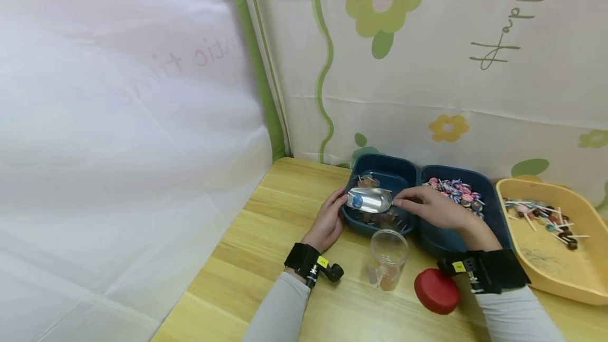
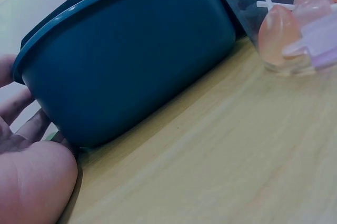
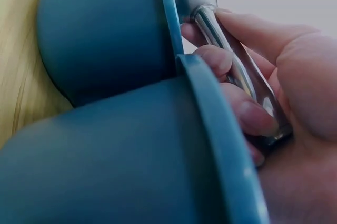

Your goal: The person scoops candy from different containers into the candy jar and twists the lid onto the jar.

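My right hand (image 1: 437, 207) grips the handle of a shiny metal scoop (image 1: 375, 200), its fingers wrapped around it in the right wrist view. The scoop is over the left dark blue bin (image 1: 396, 165), its mouth pointing left, with a blue candy (image 1: 357, 201) in it. Wrapped orange-brown candies (image 1: 368, 181) lie in that bin, partly hidden by the scoop. Against the bin's left side rests my left hand (image 1: 329, 223), fingers extended along the outer wall near the rim (image 2: 58, 21). A clear jar (image 1: 389, 249) holding a few candies stands in front of the bin.
A red lid (image 1: 437, 292) lies right of the jar, near my right wrist. Beside the left bin stands a second blue bin (image 1: 491, 186) of colourful wrapped lollipops. Farther right is a yellow tray (image 1: 546, 257) with stick lollipops. Printed curtains hang behind and left of the table.
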A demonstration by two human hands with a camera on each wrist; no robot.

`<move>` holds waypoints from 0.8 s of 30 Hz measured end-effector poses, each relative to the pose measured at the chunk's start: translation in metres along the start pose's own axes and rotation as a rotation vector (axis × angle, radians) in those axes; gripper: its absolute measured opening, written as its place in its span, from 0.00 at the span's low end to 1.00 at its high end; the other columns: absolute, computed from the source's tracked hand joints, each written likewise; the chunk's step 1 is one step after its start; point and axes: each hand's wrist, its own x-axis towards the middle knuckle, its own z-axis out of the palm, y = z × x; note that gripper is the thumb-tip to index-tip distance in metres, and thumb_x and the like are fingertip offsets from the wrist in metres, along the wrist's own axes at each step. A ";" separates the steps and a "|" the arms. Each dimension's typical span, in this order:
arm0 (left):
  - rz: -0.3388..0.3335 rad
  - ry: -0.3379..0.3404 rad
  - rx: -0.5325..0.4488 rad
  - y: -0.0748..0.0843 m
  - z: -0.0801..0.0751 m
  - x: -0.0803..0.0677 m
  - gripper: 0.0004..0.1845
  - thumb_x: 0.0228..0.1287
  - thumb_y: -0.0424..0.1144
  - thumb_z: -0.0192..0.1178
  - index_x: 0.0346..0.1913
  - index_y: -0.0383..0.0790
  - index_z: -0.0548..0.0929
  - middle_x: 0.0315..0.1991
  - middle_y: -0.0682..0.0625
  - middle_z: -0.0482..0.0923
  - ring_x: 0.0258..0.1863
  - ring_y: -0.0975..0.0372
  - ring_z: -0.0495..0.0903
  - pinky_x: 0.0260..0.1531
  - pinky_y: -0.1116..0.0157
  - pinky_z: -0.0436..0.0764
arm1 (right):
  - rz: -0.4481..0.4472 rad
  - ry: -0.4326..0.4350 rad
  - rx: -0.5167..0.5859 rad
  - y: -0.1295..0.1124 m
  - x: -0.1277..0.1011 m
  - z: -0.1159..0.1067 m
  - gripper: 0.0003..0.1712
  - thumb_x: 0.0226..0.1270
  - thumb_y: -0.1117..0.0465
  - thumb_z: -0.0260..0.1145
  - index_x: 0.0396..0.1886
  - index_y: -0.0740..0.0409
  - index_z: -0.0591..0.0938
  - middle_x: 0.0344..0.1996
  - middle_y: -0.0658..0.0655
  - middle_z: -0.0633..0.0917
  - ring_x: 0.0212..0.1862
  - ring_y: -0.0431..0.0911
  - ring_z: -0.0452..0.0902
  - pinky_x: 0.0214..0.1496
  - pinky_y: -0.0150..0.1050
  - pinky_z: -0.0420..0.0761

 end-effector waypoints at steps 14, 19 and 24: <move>0.003 -0.013 -0.015 -0.001 0.001 -0.001 0.24 0.82 0.36 0.48 0.76 0.41 0.67 0.78 0.43 0.58 0.77 0.54 0.58 0.77 0.56 0.56 | -0.056 0.125 -0.036 -0.025 -0.029 -0.039 0.13 0.80 0.66 0.57 0.53 0.55 0.86 0.25 0.52 0.77 0.21 0.46 0.70 0.21 0.39 0.72; -0.001 -0.016 -0.024 0.000 0.001 -0.002 0.26 0.83 0.36 0.47 0.78 0.39 0.64 0.79 0.42 0.56 0.77 0.54 0.57 0.77 0.56 0.56 | -0.094 0.146 -0.063 -0.046 -0.053 -0.059 0.16 0.78 0.71 0.56 0.53 0.55 0.86 0.27 0.49 0.78 0.24 0.45 0.71 0.23 0.38 0.73; 0.003 -0.017 -0.025 0.000 0.001 -0.003 0.26 0.83 0.37 0.48 0.79 0.39 0.62 0.79 0.42 0.55 0.78 0.54 0.56 0.77 0.56 0.55 | -0.035 0.169 -0.156 -0.060 -0.086 -0.077 0.16 0.78 0.72 0.56 0.56 0.57 0.85 0.38 0.48 0.85 0.37 0.41 0.79 0.37 0.30 0.79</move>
